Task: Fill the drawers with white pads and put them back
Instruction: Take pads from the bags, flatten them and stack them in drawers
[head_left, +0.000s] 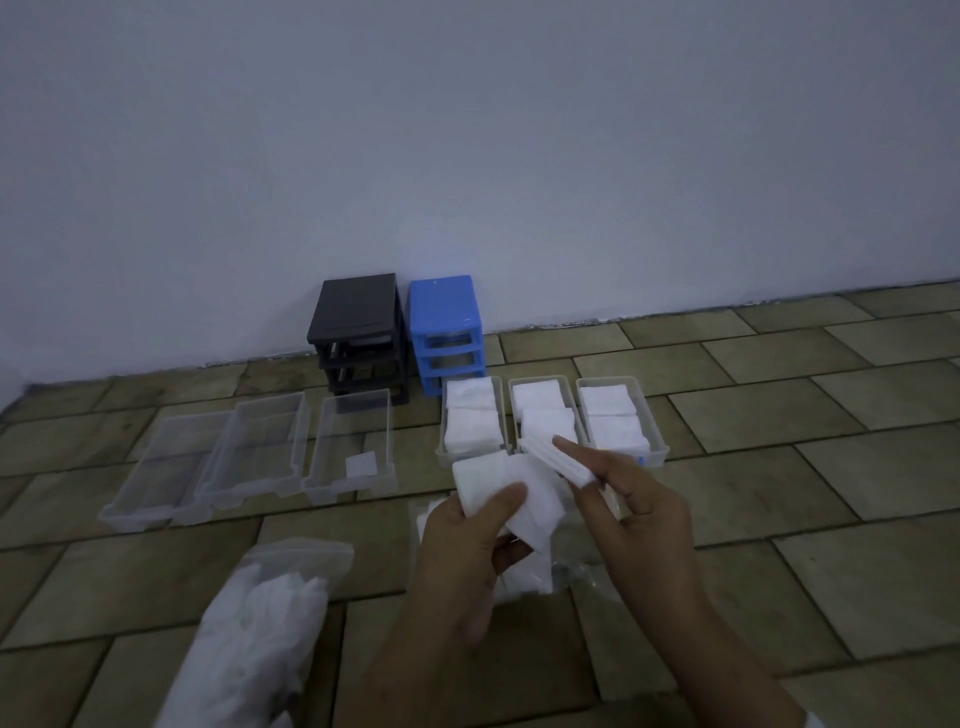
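Item: fan of soft white square pads, gripped in my left hand so my right hand can pinch a thin stack off it. Three clear plastic drawers, filled, sit before the blue frame; three bare ones before the black frame, one holding a single pad. Open tile between the rows; clear pad bag lower left.

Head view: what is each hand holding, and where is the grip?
Left hand grips a bunch of square white pads at their near edges. Right hand pinches a small stack of white pads at its near end.
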